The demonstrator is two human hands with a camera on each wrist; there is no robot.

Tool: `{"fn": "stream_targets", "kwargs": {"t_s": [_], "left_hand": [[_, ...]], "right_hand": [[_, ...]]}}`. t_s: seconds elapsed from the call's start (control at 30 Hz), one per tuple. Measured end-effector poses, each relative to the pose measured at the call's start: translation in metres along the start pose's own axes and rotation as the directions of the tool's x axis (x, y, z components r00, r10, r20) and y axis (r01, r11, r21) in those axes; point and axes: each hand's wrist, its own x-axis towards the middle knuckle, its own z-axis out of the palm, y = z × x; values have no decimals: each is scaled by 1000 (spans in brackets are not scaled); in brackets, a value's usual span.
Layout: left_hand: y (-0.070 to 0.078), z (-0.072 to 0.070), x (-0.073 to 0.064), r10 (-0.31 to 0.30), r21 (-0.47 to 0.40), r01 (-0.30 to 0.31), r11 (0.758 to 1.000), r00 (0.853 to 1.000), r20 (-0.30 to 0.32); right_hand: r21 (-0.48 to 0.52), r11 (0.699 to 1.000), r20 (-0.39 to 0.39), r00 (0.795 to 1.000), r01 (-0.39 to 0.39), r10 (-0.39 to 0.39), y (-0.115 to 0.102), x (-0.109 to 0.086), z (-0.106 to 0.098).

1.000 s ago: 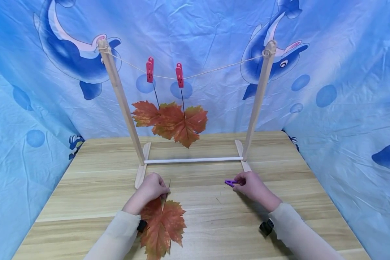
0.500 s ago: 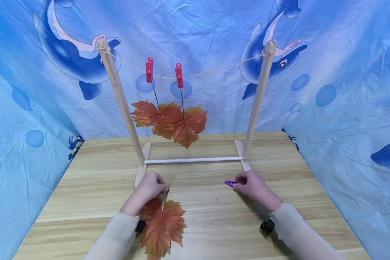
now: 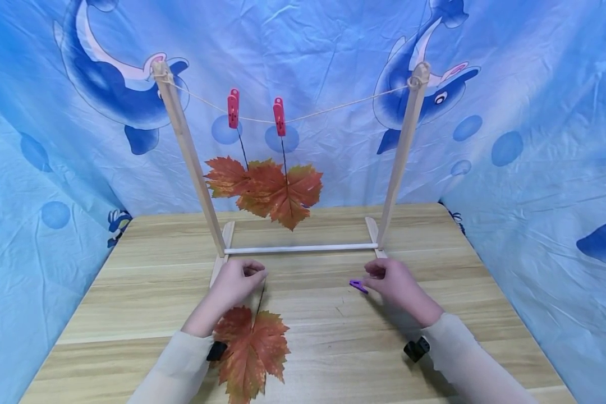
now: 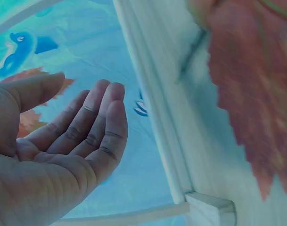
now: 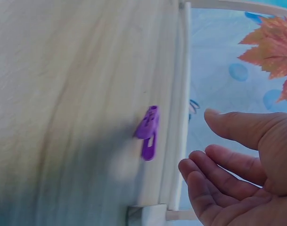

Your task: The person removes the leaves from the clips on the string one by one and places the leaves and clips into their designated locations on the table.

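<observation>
On the table before me lies an orange-red maple leaf (image 3: 255,350), its dark stem pointing away from me. My left hand (image 3: 236,282) hovers by the stem's tip; the left wrist view shows its loosely bent fingers (image 4: 116,122) with nothing held and the leaf (image 4: 249,89) off to the side. A purple clothespin (image 3: 358,286) lies on the wood just left of my right hand (image 3: 395,286). Seen from the right wrist, thumb and fingers stand apart, and the clothespin (image 5: 149,134) is clear of them.
A wooden stand with two posts (image 3: 189,148) carries a sagging string (image 3: 343,105). Two pink clothespins (image 3: 279,116) on it hold hanging maple leaves (image 3: 293,193) by their stems. A white rod (image 3: 300,248) joins the stand's feet. Behind hangs a blue dolphin-print cloth (image 3: 323,50).
My right hand has let go of the purple clothespin, which now rests on the table. My left hand has released the leaf stem and shifted slightly forward. The hanging leaves are unchanged.
</observation>
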Motion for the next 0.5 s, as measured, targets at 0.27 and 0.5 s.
{"fn": "stream_targets", "kwargs": {"t_s": [0.27, 0.5], "left_hand": [[19, -5, -4, 59, -68, -60, 996, 998, -28], [34, -11, -6, 102, -92, -105, 990, 994, -43]], "right_hand": [[37, 997, -46, 997, 68, -66, -14, 0, -9], [48, 985, -96, 983, 164, -159, -33, -2, -14]]}}
